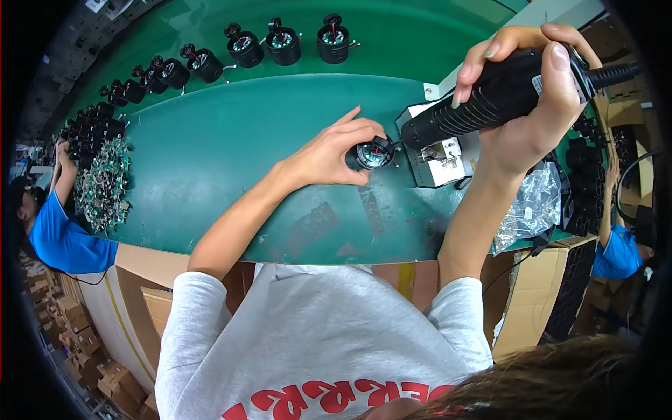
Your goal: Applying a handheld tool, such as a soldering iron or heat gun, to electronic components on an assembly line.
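My left hand (327, 152) is closed round a round black housing (369, 155), with thumb and fingers on its sides. A circuit board and a small black hinged part show at the housing's open top. My right hand (530, 134) grips a black electric screwdriver (483, 98) with a ribbed front, tilted with its nose to the left. Its thin tip comes close to the housing's right edge; whether they touch I cannot tell. Partly under the screwdriver stands a screw feeder box (437, 171) with a metal block and a pale top.
Several similar black housings (283, 46) line the green bench's far side, curving left. A heap of small circuit boards (103, 183) lies at the left. A clear plastic bag (530, 210) and stacked black parts (583, 185) are at the right. Co-workers in blue sit at both sides.
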A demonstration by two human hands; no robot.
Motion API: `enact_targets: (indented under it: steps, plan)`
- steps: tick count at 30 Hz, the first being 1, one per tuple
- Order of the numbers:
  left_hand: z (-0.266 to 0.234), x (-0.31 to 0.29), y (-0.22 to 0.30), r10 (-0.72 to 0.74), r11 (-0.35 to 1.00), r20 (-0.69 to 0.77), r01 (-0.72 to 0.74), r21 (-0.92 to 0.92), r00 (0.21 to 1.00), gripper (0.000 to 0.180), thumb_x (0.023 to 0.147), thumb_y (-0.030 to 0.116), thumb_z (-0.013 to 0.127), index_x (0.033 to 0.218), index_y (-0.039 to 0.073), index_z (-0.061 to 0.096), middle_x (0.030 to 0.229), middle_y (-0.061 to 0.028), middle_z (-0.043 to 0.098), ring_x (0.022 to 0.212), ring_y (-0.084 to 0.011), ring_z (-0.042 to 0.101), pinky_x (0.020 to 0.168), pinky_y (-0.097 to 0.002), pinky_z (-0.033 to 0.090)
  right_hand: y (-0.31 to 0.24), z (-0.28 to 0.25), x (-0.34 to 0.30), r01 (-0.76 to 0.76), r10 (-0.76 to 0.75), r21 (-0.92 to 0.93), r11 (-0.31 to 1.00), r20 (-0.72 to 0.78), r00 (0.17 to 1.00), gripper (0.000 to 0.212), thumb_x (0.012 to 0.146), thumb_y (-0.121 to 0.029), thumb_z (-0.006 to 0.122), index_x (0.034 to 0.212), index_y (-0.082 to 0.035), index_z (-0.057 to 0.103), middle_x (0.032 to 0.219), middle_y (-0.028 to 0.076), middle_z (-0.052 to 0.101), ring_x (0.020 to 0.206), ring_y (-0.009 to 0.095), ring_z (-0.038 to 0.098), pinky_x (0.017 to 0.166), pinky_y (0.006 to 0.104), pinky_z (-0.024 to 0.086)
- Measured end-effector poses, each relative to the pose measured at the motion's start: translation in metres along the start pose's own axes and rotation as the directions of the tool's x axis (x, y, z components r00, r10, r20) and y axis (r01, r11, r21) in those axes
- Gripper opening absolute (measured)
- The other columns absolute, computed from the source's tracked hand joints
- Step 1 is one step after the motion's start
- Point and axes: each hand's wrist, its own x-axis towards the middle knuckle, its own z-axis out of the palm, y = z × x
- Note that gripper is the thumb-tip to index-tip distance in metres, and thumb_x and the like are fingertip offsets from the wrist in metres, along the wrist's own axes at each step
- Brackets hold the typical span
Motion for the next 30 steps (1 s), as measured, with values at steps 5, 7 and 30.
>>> enact_targets:
  steps: [5,7,30]
  plan:
    - [0.001,0.001,-0.002,0.016,1.000,0.006,-0.016,0.024,1.000,0.050,0.065,0.010,0.078,0.113,0.007,0.066,0.119,-0.0031,0.068,0.103,-0.0258,0.062,0.125,-0.0543,0.027,0.007,0.000,0.001,-0.022,0.022,0.004,1.000,-0.002,1.000,0.024,0.104,-0.020,0.035,0.120,-0.007,0.048,0.083,0.017,0.061,0.057,0.026,0.063,0.040,0.0313,0.049]
    - [0.001,0.000,-0.003,0.014,1.000,0.005,-0.014,0.025,1.000,0.051,0.065,0.010,0.078,0.114,0.007,0.066,0.120,-0.0032,0.068,0.103,-0.0259,0.062,0.124,-0.0543,0.027,0.009,0.000,0.001,-0.029,0.029,0.004,1.000,-0.002,1.000,0.023,0.104,-0.019,0.037,0.120,-0.007,0.048,0.082,0.017,0.062,0.056,0.026,0.062,0.039,0.0311,0.049]
    - [0.012,-0.006,0.002,-0.031,0.994,-0.171,0.048,0.098,0.985,0.049,0.069,0.010,0.080,0.113,0.007,0.059,0.114,-0.0070,0.063,0.093,-0.0272,0.062,0.096,-0.0391,0.051,-0.039,-0.030,0.003,0.049,-0.031,-0.361,0.931,0.056,0.998,0.027,0.102,-0.021,0.038,0.122,-0.006,0.049,0.085,0.017,0.062,0.059,0.027,0.065,0.039,0.0291,0.051]
